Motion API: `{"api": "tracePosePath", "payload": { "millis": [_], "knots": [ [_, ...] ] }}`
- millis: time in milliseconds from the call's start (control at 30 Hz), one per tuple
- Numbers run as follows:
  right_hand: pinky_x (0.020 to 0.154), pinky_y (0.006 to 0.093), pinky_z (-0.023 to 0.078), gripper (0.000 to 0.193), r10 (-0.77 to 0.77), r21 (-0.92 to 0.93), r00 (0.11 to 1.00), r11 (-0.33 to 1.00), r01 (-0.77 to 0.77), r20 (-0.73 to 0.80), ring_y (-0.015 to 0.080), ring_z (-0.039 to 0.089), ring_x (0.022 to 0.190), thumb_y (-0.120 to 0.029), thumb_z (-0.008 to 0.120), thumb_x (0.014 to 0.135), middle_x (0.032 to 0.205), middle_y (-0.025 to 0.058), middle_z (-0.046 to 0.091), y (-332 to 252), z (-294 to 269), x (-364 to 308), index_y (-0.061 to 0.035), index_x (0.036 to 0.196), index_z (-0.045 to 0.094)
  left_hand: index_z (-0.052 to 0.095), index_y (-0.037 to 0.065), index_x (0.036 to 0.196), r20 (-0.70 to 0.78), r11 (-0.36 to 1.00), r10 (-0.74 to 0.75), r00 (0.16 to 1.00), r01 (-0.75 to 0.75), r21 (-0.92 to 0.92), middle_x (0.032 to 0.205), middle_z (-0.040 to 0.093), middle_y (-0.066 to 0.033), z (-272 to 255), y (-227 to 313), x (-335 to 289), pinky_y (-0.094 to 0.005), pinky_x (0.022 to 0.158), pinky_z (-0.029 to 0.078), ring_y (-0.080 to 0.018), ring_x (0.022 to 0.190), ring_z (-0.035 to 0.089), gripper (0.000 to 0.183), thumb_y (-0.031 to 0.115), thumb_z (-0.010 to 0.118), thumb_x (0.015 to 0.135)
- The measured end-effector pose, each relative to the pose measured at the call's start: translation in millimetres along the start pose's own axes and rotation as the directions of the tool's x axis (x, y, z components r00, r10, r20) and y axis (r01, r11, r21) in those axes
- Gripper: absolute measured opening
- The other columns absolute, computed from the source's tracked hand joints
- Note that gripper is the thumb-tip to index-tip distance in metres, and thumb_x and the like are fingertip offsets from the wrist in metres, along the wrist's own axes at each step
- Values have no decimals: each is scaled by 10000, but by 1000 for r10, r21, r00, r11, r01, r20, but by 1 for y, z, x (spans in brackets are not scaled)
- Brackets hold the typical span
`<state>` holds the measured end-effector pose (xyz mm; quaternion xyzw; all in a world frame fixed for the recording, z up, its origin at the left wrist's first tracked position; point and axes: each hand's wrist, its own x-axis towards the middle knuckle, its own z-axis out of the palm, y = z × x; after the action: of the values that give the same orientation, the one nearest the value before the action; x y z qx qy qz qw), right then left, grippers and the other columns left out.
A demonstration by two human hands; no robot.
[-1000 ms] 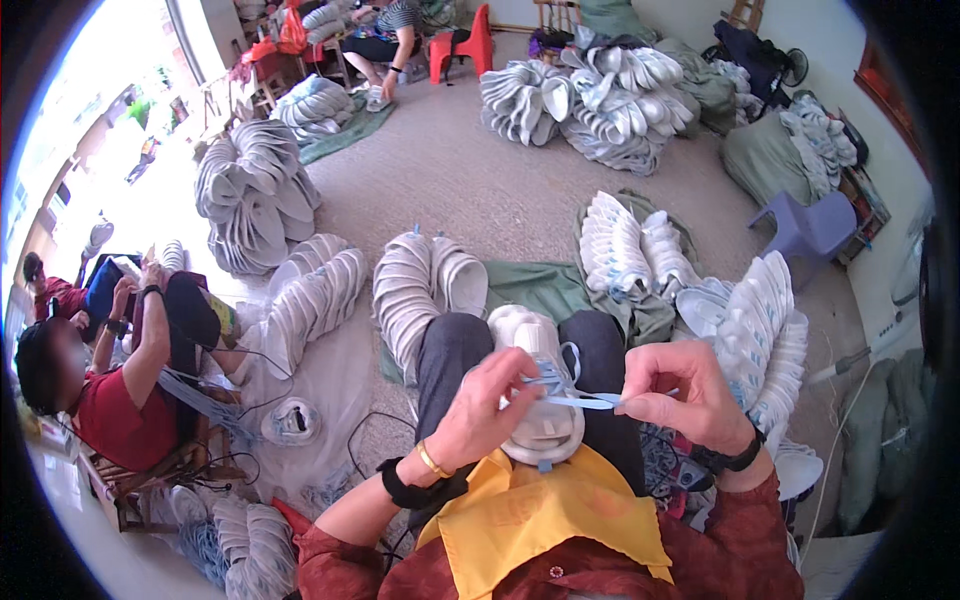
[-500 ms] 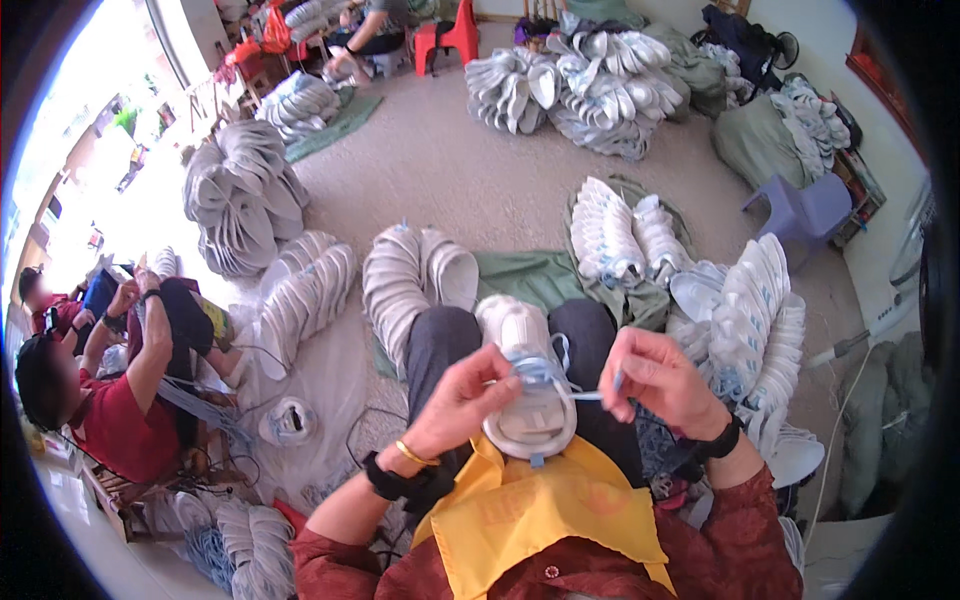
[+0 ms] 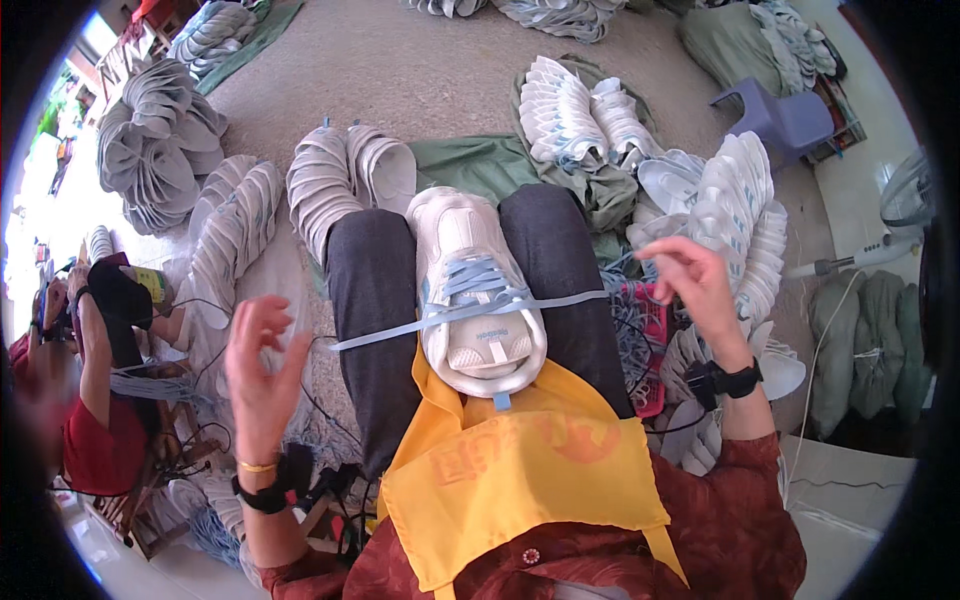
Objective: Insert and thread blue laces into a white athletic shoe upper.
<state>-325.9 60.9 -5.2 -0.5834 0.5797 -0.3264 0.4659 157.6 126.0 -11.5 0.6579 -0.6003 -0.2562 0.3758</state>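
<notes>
A white sneaker [image 3: 455, 232] rests between my thighs, its toe pointing away from me. Light blue shoelace [image 3: 475, 278] is threaded through its eyelets, and the two loose ends stretch out sideways over my legs. My left hand [image 3: 262, 365] is raised left of the shoe, empty, fingers apart. On the other side my right hand [image 3: 695, 290] is also empty with its fingers spread, above a pink basket [image 3: 655, 360] of blue laces. Neither hand touches the lace. A yellow apron [image 3: 520, 470] covers my lap up to the shoe's heel.
Stacks of white shoe uppers stand ahead left [image 3: 325, 185], ahead right [image 3: 570, 110] and at my right [image 3: 740, 210]. A purple stool [image 3: 775, 120] is farther right. Co-workers sit at the left, one arm [image 3: 95, 350] in view. A green cloth [image 3: 470, 165] lies on the floor.
Both hands have let go of the lace and moved apart, left and right. The lace now lies straight across the shoe. My view has tilted downward.
</notes>
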Motion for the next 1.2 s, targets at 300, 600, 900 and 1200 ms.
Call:
{"api": "tracePosePath", "payload": {
  "millis": [300, 600, 900, 1200],
  "knots": [
    [557, 209, 464, 147, -105, -189, 942, 967, 172, 319, 27, 604, 626, -49, 715, 946, 793, -21, 679, -41, 85, 9, -15, 1090, 715, 594, -27, 993, 278, 948, 315, 907, -313, -52, 917, 575, -118, 81, 47, 20, -319, 699, 516, -256, 790, 618, 156, -62, 673, 863],
    [595, 200, 456, 44, -79, 5, 909, 996, 84, 409, 3, 575, 685, -51, 730, 947, 807, -28, 681, -54, 93, -2, -19, 969, 709, 567, -9, 950, 378, 909, 185, 907, -13, -416, 958, 504, -23, 103, 42, 27, -237, 739, 443, -106, 814, 511, 58, -49, 606, 964],
    [607, 199, 456, 55, 40, 48, 878, 996, -72, 477, 4, 567, 699, -80, 723, 964, 829, -40, 688, -40, 80, 3, -25, 963, 714, 597, -47, 886, 560, 909, 169, 811, 92, -407, 964, 483, -66, 94, 45, 46, -288, 770, 441, -160, 865, 494, 183, 79, 562, 1014],
    [607, 214, 450, 60, -29, -74, 861, 994, 77, 508, 27, 563, 697, -78, 742, 935, 791, -38, 673, -53, 74, -1, -25, 937, 714, 611, -46, 891, 607, 861, -5, 795, 312, -402, 950, 500, -17, 96, 52, 49, -256, 715, 428, -85, 798, 489, 221, 136, 635, 1015]
  ]
}}
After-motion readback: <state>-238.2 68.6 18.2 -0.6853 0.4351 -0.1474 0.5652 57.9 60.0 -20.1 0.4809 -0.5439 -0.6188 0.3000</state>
